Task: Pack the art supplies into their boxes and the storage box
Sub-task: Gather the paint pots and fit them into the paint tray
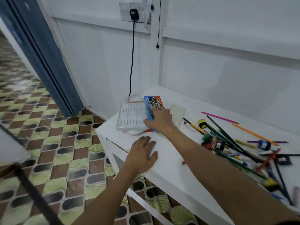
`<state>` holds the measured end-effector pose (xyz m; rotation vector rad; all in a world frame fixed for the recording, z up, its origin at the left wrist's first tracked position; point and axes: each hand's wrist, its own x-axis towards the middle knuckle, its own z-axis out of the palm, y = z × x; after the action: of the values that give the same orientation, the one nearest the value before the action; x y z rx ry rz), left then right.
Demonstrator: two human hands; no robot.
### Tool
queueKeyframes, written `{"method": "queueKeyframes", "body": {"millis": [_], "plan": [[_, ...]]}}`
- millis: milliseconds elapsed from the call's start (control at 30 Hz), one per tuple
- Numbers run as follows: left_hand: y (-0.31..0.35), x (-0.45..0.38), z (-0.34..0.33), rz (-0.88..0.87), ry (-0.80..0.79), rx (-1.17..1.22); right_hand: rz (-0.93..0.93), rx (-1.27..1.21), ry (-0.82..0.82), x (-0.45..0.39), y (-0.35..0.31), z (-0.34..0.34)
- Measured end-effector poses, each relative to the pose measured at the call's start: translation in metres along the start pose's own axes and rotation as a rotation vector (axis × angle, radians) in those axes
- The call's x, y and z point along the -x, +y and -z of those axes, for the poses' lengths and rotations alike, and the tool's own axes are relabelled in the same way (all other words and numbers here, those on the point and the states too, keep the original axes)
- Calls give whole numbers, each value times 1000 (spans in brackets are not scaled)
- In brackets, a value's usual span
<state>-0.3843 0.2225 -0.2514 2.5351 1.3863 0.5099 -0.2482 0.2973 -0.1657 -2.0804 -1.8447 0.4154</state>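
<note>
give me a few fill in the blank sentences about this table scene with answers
1. The right hand rests on a blue and red ____.
2. The left hand lies flat on the white ____.
3. The clear compartment tray sits to the ____ of the right hand.
4. The black cable hangs from a wall ____.

Missing words: box; table; left; socket

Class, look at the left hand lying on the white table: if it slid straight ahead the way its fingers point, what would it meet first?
Probably the clear plastic tray, just ahead of the left hand; depth is unclear.
</note>
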Motion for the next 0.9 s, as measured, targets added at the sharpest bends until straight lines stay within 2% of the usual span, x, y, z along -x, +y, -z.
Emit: {"method": "queueKeyframes", "body": {"millis": [367, 633, 800, 900], "plan": [[1, 0, -1, -7, 61, -42, 36, -71, 4, 15, 27, 16], [2, -1, -9, 11, 78, 7, -25, -147, 63, 75, 78, 39], [51, -7, -11, -14, 193, 115, -87, -221, 182, 136, 131, 60], [93, -24, -14, -104, 124, 274, -212, -188, 225, 173, 171, 75]]}}
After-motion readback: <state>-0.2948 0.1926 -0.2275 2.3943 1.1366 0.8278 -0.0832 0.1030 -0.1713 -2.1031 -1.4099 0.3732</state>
